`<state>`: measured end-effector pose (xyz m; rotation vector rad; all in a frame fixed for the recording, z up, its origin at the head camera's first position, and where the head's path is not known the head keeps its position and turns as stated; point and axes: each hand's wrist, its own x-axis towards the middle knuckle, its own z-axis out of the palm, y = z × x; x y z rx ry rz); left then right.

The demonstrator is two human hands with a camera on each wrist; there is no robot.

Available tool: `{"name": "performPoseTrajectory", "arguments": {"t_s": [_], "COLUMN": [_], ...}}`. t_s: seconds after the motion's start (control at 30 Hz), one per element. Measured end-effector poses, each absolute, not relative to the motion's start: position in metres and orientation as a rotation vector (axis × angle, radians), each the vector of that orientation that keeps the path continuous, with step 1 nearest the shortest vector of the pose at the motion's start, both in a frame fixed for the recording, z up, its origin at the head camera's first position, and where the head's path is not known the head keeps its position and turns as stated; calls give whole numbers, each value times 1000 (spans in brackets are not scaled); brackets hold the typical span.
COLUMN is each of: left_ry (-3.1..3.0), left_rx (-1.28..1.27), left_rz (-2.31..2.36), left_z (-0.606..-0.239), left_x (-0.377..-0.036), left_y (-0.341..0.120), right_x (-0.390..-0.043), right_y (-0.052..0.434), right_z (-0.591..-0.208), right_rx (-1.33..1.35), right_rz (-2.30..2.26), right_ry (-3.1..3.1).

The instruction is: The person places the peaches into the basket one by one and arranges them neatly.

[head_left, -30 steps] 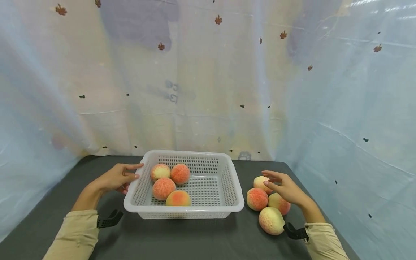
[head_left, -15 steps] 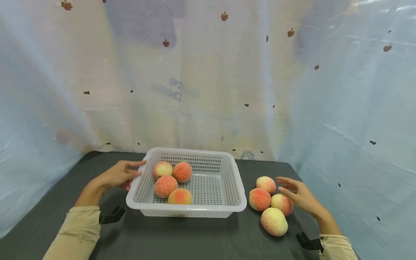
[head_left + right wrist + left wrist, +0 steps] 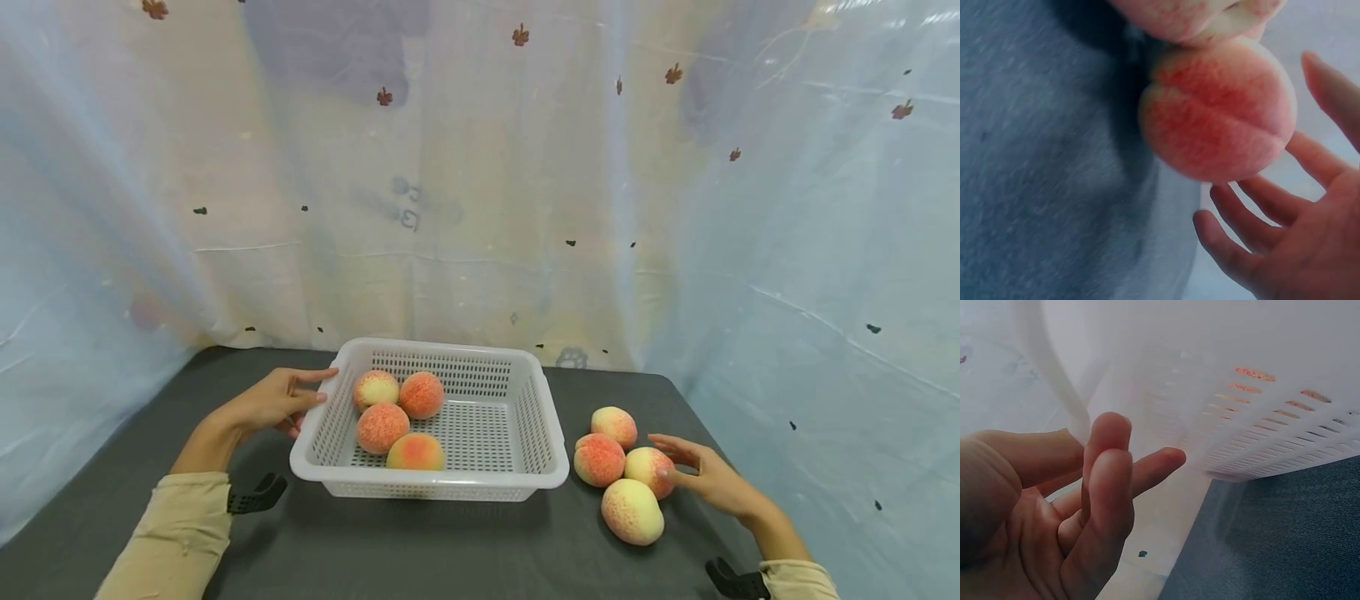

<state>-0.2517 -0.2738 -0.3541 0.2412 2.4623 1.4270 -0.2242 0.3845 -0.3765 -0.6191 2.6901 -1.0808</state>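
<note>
My left hand (image 3: 264,406) pinches the left rim of a white plastic basket (image 3: 546,400). In the left wrist view, its thumb and fingers meet at the rim beside the slotted wall (image 3: 1260,434). Several peaches sit in the basket's left half, among them a red one (image 3: 382,428) and a yellow-orange one (image 3: 416,452). To the basket's right, my right hand (image 3: 711,477) is at the right side of a red-and-yellow peach (image 3: 648,469). The right wrist view has its fingers spread around the lower side of that peach (image 3: 1219,115), thumb apart from it.
Three other peaches cluster beside the near one: a pale one (image 3: 632,511) in front, a red one (image 3: 598,460) to the left, a pinkish-yellow one (image 3: 613,427) behind. A dark grey table (image 3: 420,554) bears everything. A patterned curtain (image 3: 480,208) hangs behind and along the sides.
My right hand has moved from the rear peach, away to the right and then nearer, to the right-hand peach. My left hand keeps its hold on the basket. The view has shifted slightly.
</note>
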Motion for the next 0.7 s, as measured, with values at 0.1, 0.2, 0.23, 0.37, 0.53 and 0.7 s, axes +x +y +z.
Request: {"name": "performPoseTrajectory", "arguments": {"t_s": [0.1, 0.2, 0.23, 0.37, 0.53, 0.7], "left_ry": [2453, 2433, 2425, 2398, 2400, 2408], "left_rx": [242, 258, 267, 305, 313, 308], "left_rz": [1436, 1448, 1450, 1460, 1465, 1453], "left_z": [-354, -355, -355, -355, -354, -354], "left_x": [-252, -252, -252, -251, -250, -250], "left_y": [-275, -276, -276, -278, -279, -276], "right_x": [-225, -228, -229, -233, -237, -236], "right_y": [390, 395, 396, 399, 399, 401], "right_z": [-381, -386, -388, -392, -393, -396], "right_rx": [-641, -656, -656, -689, -705, -663], "right_rz": [-1094, -1165, -1184, -1234, -1235, -1262], "right_ry": [2622, 2519, 2491, 2418, 2406, 2345]}}
